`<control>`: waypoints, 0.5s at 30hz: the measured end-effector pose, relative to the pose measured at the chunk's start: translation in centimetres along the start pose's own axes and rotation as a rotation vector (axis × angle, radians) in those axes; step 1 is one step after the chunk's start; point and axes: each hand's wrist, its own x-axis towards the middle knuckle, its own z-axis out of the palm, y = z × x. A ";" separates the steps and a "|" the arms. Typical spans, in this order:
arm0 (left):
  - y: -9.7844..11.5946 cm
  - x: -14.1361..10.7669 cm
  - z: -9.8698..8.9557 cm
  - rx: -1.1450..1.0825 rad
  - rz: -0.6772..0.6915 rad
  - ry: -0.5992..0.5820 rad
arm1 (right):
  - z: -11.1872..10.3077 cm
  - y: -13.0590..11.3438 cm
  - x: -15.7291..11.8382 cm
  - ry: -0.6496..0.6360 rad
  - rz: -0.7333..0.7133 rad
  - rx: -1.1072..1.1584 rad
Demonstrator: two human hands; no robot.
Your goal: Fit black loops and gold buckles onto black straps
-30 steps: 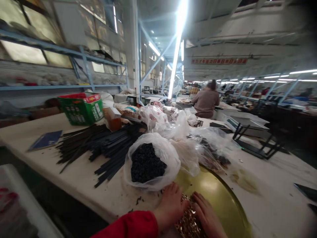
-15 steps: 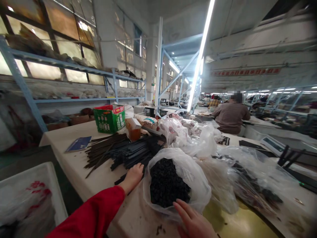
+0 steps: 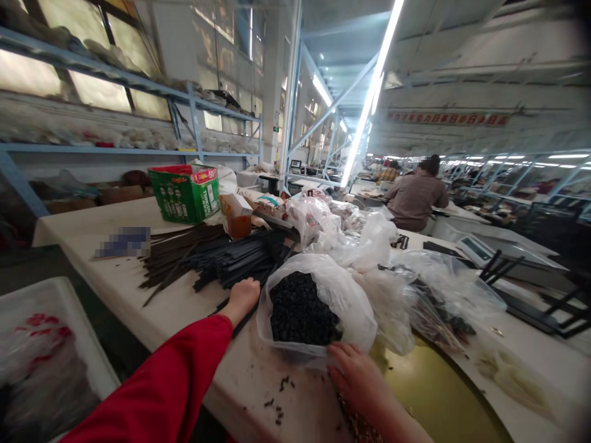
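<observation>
An open white plastic bag [image 3: 360, 307] full of small black pieces [image 3: 302, 311] stands on the cloth-covered table [image 3: 249, 381]. At its left side, my left hand [image 3: 244, 298] has its fingers curled together beside long black strips [image 3: 235, 261]; what they hold, if anything, is hidden. My right hand [image 3: 357, 372] is at the bag's near right rim, fingers bent over the plastic edge and closed on it. Several tiny black bits [image 3: 277, 409] lie on the cloth in front of the bag.
Behind the strips are a green carton [image 3: 184, 200] and a small orange-and-white box [image 3: 236, 216]. Clear bags [image 3: 443, 289] and a gold-coloured surface [image 3: 429, 387] lie to the right. A white bin [image 3: 83, 320] is at lower left. A person [image 3: 413, 194] sits farther back.
The view has shifted, so the bag appears further left. My left fingers have curled in, and my right hand, earlier spread against the bag, has closed on its rim.
</observation>
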 end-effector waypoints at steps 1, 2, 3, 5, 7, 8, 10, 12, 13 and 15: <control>0.2 0.1 -0.6 -0.022 -0.019 0.012 | -0.1 -0.6 -0.3 0.026 -0.011 0.001; 0.5 0.0 -1.3 -0.046 -0.043 0.029 | 0.0 -1.2 -0.5 0.037 -0.028 0.001; 0.7 -0.1 -2.2 -0.072 -0.066 0.049 | 0.0 -1.8 -0.8 0.026 -0.048 0.003; 1.1 -1.0 -4.0 -0.133 -0.097 0.086 | 0.2 -2.7 -1.5 -0.037 -0.084 0.012; 1.5 -3.4 -5.9 -0.205 -0.082 0.109 | 0.1 -3.1 -2.2 -0.054 -0.093 0.042; 1.7 -5.4 -6.7 -0.243 -0.058 0.111 | 0.0 -3.3 -2.6 -0.013 -0.082 0.085; 2.1 -10.7 -7.7 -0.316 0.004 0.085 | -0.3 -3.6 -3.6 0.105 -0.022 0.288; 2.3 -17.3 -7.8 -0.402 0.061 0.031 | -0.3 -4.1 -4.8 0.078 0.096 0.676; 2.4 -20.6 -7.6 -0.546 0.105 -0.031 | -0.2 -4.5 -5.5 -0.004 0.167 0.908; 2.5 -26.4 -7.3 -0.712 0.166 -0.198 | 0.3 -5.5 -6.8 -0.147 0.283 1.336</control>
